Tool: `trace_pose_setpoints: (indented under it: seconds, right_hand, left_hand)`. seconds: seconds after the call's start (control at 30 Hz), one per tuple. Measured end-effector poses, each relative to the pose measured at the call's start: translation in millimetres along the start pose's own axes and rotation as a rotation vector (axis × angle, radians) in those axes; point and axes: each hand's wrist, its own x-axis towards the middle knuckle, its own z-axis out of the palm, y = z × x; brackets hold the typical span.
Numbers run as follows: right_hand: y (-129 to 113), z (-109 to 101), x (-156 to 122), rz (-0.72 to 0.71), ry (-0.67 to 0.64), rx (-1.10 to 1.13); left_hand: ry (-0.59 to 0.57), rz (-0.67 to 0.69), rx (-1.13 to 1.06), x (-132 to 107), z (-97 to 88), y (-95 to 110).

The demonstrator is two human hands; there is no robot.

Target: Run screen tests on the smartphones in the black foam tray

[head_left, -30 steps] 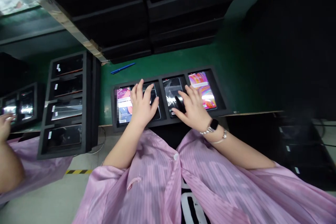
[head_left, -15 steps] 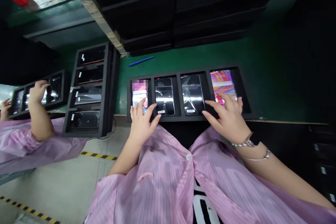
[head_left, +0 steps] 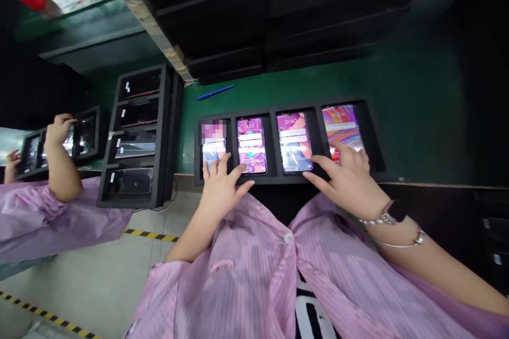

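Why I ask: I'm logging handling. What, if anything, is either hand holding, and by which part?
Nothing: the left hand and right hand lie open, fingertips at the leftmost phone and rightmost phone.

Single head-worn camera, high above the left hand (head_left: 225, 185) and right hand (head_left: 345, 183), facing forward and down. Close, wide view: the pink smock (head_left: 234, 286) fills the frame below the hands, the green table (head_left: 413, 85) lies beyond them.
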Motion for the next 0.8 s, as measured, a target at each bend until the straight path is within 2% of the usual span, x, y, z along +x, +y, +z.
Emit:
trace_pose_setpoints:
  seconds: [0.1, 0.23, 0.3, 0.37, 0.47, 0.57, 0.7, 0.8]
  right_hand:
    - [5.5, 6.4, 17.5, 0.039, -0.034, -0.009]
    - [15.2, 13.6, 54.3, 0.119, -0.06, 0.016]
    - [17.7, 12.2, 67.5, 0.155, -0.035, 0.036]
    - [16.4, 6.2, 71.9, 0.15, 0.018, 0.057]
    - [8.4, -6.3, 63.9, 0.059, 0.089, 0.077]
    - [-1.5, -11.0, 49.6, -0.021, 0.092, 0.081]
    - [-10.4, 4.8, 38.4, -0.08, 0.082, 0.115]
    - [-12.7, 19.8, 36.8, -0.138, 0.124, 0.128]
  left_hand:
    - [0.01, -0.015, -0.008, 17.6, 1.3, -2.8]
    - [0.048, -0.048, -0.038, 59.0, 3.6, -11.8]
    - [0.121, -0.083, -0.052, 76.0, 2.0, -16.4]
    - [0.22, -0.099, -0.068, 82.9, -2.1, -19.1]
    - [0.314, -0.064, -0.087, 73.7, -8.6, -18.5]
    - [0.309, -0.011, -0.096, 54.4, -6.5, -14.6]
    - [0.285, 0.01, -0.109, 40.4, 13.7, -11.0]
    - [0.327, 0.033, -0.111, 40.1, 28.6, -11.1]
